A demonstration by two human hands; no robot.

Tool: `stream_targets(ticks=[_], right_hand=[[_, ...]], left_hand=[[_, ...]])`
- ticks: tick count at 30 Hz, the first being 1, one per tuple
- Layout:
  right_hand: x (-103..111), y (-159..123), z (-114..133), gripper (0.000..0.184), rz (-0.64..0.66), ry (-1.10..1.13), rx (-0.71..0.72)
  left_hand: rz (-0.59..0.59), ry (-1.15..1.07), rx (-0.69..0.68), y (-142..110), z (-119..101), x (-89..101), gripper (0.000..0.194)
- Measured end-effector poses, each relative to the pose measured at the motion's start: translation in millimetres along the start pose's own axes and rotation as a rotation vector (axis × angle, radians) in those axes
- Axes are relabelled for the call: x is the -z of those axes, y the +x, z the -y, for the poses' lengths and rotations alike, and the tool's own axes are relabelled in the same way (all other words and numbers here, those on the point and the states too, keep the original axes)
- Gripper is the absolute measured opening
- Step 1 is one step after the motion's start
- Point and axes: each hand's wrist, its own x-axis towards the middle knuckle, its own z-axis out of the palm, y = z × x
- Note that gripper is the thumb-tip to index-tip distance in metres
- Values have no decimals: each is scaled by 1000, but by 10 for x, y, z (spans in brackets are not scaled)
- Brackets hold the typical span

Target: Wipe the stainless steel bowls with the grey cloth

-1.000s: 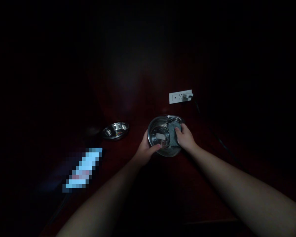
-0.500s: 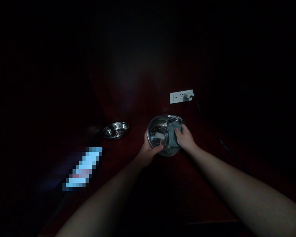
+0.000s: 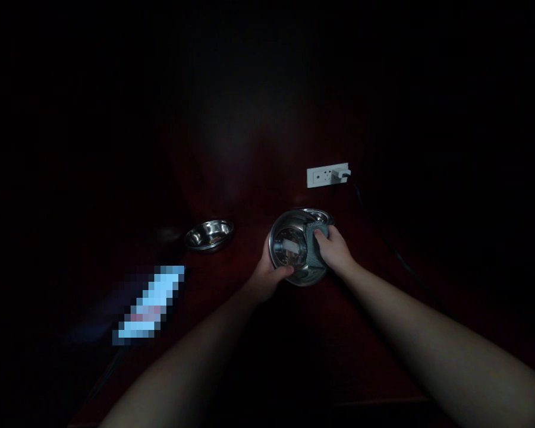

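A shiny metal bowl (image 3: 289, 223) is held up tilted, its inside facing me. My left hand (image 3: 268, 274) is closed around its left edge, the thumb over the lower rim and the other fingers hidden behind. At the bowl's right side my right hand (image 3: 336, 249) grips a grey-green cloth (image 3: 314, 246), thumb on top, with the cloth lying over the rim and inner wall. Just behind the held bowl, another metal dish (image 3: 323, 213) shows only its far rim. To the left, a shallow metal bowl (image 3: 209, 235) rests on the dark red table (image 3: 232, 273).
A glowing, pixelated screen (image 3: 154, 303) lies on the table at the left, with a cable near its lower end. On the wall behind is a white power socket (image 3: 318, 176) holding a plug (image 3: 341, 174), whose dark cord (image 3: 403, 261) runs down to the right. The surroundings are very dark.
The held bowl has shifted slightly right and down. My left hand moved a little with it, and the cloth's shape at the rim has altered slightly. The other bowls stayed put.
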Motion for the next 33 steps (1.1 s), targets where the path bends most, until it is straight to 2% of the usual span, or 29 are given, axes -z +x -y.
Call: stream_targets(ticks=[5,13,25,33], right_hand=[[9,-7,16,33,10,30,-30],[16,-40,58,22,-1,2,-11],[8,-40,35,24,15,-9,12],[12,-37,28,27,28,-26,65]], left_hand=[[-3,9,-4,-9,-9,11,94],[-2,37,-1,-13,-9,12,94],[6,48,-14,-15,-10,0,93],[-49,79,-2,-11,16,34,93]])
